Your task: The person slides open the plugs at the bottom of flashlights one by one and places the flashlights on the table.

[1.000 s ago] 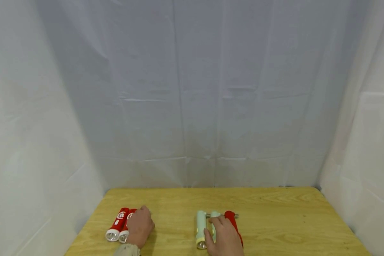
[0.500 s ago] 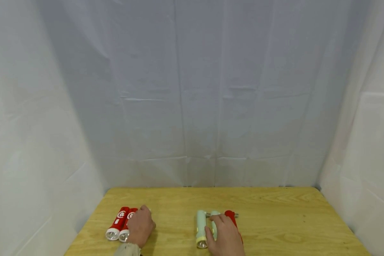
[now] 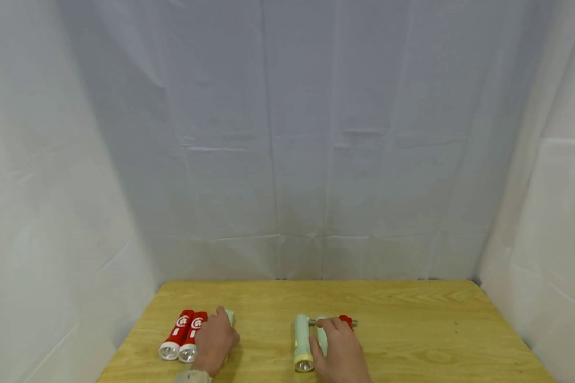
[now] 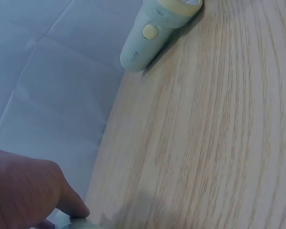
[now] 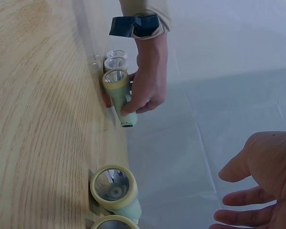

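In the head view, my left hand (image 3: pixel 215 340) is at the left of the table, thumb and fingers gripping a pale green flashlight (image 3: pixel 230 316). The right wrist view shows this flashlight (image 5: pixel 119 98) with its yellow-rimmed lens. Two red flashlights (image 3: pixel 179 332) with white heads lie side by side just left of that hand. My right hand (image 3: pixel 340 351) hovers over another group, fingers relaxed and slightly spread. Under and beside it lie two pale green flashlights (image 3: pixel 303 340) and a red one (image 3: pixel 346 320), mostly hidden by the hand. Its fingers (image 5: pixel 248 195) look empty in the right wrist view.
The wood-grain table (image 3: pixel 412 330) carries all the flashlights. White sheeting (image 3: pixel 292 159) hangs behind it and along both sides. Short metal pieces (image 3: pixel 312 322) stick out sideways near the tail ends of the right group.
My left hand has shifted slightly right, bringing the green flashlight out beside the red pair, so more of it shows. My right hand has moved slightly, covering more of the red flashlight.
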Available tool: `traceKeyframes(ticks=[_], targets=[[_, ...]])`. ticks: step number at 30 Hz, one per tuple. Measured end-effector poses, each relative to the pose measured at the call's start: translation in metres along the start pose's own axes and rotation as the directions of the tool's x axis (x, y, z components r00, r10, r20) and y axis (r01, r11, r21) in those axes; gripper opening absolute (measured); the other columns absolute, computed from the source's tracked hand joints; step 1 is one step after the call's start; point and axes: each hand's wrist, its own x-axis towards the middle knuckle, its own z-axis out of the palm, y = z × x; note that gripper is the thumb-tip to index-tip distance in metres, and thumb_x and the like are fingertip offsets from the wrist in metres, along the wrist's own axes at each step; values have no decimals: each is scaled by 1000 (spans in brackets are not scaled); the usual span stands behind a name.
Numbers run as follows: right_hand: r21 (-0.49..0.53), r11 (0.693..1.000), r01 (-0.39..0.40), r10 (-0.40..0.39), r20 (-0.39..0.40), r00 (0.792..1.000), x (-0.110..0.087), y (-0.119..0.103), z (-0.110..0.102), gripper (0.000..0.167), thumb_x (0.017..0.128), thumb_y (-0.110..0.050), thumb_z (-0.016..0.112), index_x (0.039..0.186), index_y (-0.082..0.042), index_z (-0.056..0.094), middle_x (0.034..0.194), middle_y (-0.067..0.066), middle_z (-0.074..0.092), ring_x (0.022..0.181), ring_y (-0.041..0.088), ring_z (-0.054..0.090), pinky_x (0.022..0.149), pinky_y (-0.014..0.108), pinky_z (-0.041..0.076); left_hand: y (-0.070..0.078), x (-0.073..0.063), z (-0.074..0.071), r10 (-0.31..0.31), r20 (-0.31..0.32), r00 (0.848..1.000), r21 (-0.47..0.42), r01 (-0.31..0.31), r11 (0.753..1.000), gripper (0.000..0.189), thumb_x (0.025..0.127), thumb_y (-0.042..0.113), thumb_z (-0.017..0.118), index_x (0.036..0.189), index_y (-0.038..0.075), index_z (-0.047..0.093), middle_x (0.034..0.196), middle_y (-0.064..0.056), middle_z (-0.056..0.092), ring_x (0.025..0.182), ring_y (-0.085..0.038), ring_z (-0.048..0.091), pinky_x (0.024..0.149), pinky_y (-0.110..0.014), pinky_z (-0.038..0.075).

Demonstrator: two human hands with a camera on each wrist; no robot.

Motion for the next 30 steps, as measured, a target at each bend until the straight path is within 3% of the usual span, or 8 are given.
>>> traceKeyframes(ticks=[4,11,18,24,30], targets=[[4,1000,-23,23,21,1000,2,-1,-1,21,89,-24,76,105,-11,72,101,6,71,88,23,67,73,40,57,2,-4,-3,2,-15,1000,-48,-3,999,29,79,10,67,98,-6,53,80,-22,60,68,-36,62,55,-49,50],[20,999,-44,43,35,998,4,0,-2,25,91,-27,74,109,-10,71,106,8,71,94,26,68,78,45,58,10,-10,-16,-33,43,999,-106,37,994,40,86,22,69,111,-5,54,86,-19,61,69,-30,60,56,-44,49],[52,997,-50,49,22,999,5,1,-3,34,93,-28,72,120,-8,66,110,8,71,99,25,68,81,45,57,20,-20,-27,-30,-2,1000,-141,29,990,49,84,24,70,121,-3,56,89,-17,64,67,-28,59,53,-40,45],[116,991,-68,68,8,998,7,1,-4,40,91,-24,73,125,-6,63,111,8,70,100,26,69,81,46,57,32,-32,-35,-45,-2,999,-174,44,984,55,85,26,72,130,0,55,98,-17,68,73,-28,62,56,-40,47],[165,980,-110,103,54,993,11,2,-4,40,92,-25,73,127,-9,62,115,7,70,98,23,69,78,42,57,44,-42,-37,-40,-34,999,-209,32,977,55,84,27,75,130,3,57,101,-18,70,72,-26,63,55,-37,46]])
